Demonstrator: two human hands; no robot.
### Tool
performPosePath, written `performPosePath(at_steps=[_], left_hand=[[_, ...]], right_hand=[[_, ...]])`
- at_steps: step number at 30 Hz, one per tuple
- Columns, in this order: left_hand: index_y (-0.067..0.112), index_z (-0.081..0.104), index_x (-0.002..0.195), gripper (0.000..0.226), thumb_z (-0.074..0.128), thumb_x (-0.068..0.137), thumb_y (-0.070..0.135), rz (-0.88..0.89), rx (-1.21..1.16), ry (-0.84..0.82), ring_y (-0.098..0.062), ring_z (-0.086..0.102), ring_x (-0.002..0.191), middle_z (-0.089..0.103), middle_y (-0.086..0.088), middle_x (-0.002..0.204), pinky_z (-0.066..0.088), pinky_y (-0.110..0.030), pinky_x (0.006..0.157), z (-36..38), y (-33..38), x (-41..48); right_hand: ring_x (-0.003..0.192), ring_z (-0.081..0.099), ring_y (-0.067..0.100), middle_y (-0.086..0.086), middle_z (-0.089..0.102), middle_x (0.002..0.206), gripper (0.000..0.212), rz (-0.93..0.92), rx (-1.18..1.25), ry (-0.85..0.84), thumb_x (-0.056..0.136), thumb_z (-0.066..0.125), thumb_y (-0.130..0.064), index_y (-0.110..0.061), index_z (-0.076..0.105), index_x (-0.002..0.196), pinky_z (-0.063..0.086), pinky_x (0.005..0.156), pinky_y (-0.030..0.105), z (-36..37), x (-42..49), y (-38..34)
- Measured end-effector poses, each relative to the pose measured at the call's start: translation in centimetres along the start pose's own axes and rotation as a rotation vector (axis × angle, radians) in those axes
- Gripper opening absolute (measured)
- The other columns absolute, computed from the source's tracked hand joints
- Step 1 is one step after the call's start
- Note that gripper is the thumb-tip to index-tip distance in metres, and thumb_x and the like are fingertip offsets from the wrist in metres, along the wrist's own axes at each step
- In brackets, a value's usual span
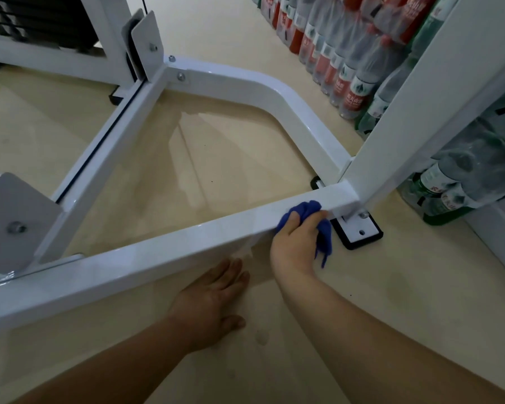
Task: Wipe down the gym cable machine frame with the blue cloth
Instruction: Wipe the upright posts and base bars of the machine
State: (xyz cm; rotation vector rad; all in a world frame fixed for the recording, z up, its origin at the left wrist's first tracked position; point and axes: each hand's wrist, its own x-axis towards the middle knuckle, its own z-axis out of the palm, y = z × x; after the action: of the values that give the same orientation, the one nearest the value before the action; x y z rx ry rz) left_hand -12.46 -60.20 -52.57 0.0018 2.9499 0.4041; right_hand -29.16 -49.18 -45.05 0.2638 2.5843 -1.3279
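The white cable machine frame (164,249) lies low across the beige floor, its front base bar running from lower left to a corner post at the right. My right hand (295,243) grips the bunched blue cloth (309,211) and holds it against the front bar's near side, close to that corner. Part of the cloth hangs below my fingers. My left hand (213,301) rests flat on the floor, fingers straight, just in front of the bar.
A black floor pad with a white bolted foot plate (359,234) sits right of the cloth. Packs of water bottles (347,68) line the right side behind the upright post (414,106). A curved rear bar (260,88), grey brackets and a black weight stack (27,21) stand farther back.
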Motion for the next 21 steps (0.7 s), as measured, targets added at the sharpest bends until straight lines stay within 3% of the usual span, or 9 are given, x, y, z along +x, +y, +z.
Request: performPosePath(at_steps=[4, 8, 12, 16, 19, 21], left_hand=[[0.028, 0.048, 0.149, 0.086, 0.044, 0.08, 0.079, -0.001, 0.014, -0.029, -0.02, 0.046, 0.141, 0.046, 0.002, 0.156, 0.041, -0.033, 0.106, -0.1, 0.0, -0.1], [0.029, 0.051, 0.147, 0.084, 0.041, 0.081, 0.079, 0.006, 0.032, -0.038, -0.018, 0.05, 0.139, 0.048, 0.004, 0.154, 0.041, -0.03, 0.105, -0.3, 0.2, -0.2], [0.03, 0.045, 0.151, 0.084, 0.041, 0.083, 0.078, -0.011, -0.001, -0.029, -0.019, 0.039, 0.146, 0.041, 0.003, 0.159, 0.043, -0.035, 0.11, -0.6, 0.2, -0.1], [0.04, 0.009, 0.161, 0.088, 0.041, 0.087, 0.077, -0.001, -0.105, -0.1, -0.012, -0.012, 0.155, -0.006, 0.015, 0.169, 0.011, -0.03, 0.125, -0.4, -0.1, 0.2], [0.037, 0.004, 0.162, 0.089, 0.047, 0.092, 0.071, -0.008, -0.087, -0.108, -0.009, -0.02, 0.151, -0.013, 0.014, 0.166, -0.004, -0.025, 0.12, -1.1, 0.3, 0.4], [0.034, 0.003, 0.162, 0.089, 0.05, 0.094, 0.067, -0.018, -0.086, -0.14, -0.007, -0.017, 0.151, -0.014, 0.013, 0.165, -0.006, -0.023, 0.119, -1.4, 0.5, 0.5]], right_hand=[[0.142, 0.041, 0.037, 0.021, 0.042, 0.155, 0.075, 0.114, -0.018, 0.017, 0.11, 0.027, -0.045, -0.004, -0.009, 0.161, 0.031, 0.114, 0.041, -1.6, 2.9, -0.7], [0.141, 0.041, 0.041, 0.023, 0.04, 0.156, 0.074, 0.267, 0.072, 0.083, 0.11, 0.03, -0.045, 0.0, 0.0, 0.161, 0.03, 0.119, 0.048, -4.3, 6.0, -1.3], [0.152, 0.013, 0.045, 0.027, 0.0, 0.167, 0.07, 0.051, 0.029, 0.006, 0.11, 0.028, -0.031, 0.008, -0.008, 0.157, 0.014, 0.123, 0.05, -0.5, 0.9, -1.4], [0.153, 0.018, 0.033, 0.019, -0.003, 0.17, 0.081, 0.09, -0.102, -0.086, 0.109, 0.025, -0.047, 0.001, -0.018, 0.158, 0.02, 0.117, 0.032, 3.0, -3.2, -1.6], [0.153, 0.017, 0.039, 0.024, -0.002, 0.169, 0.085, 0.181, 0.007, -0.079, 0.108, 0.029, -0.049, 0.001, -0.016, 0.158, 0.017, 0.124, 0.043, 2.6, -1.3, -2.1], [0.152, 0.014, 0.047, 0.033, 0.002, 0.165, 0.078, 0.148, 0.134, -0.066, 0.109, 0.034, -0.039, 0.008, -0.006, 0.157, 0.014, 0.125, 0.054, 1.6, 0.9, -1.9]])
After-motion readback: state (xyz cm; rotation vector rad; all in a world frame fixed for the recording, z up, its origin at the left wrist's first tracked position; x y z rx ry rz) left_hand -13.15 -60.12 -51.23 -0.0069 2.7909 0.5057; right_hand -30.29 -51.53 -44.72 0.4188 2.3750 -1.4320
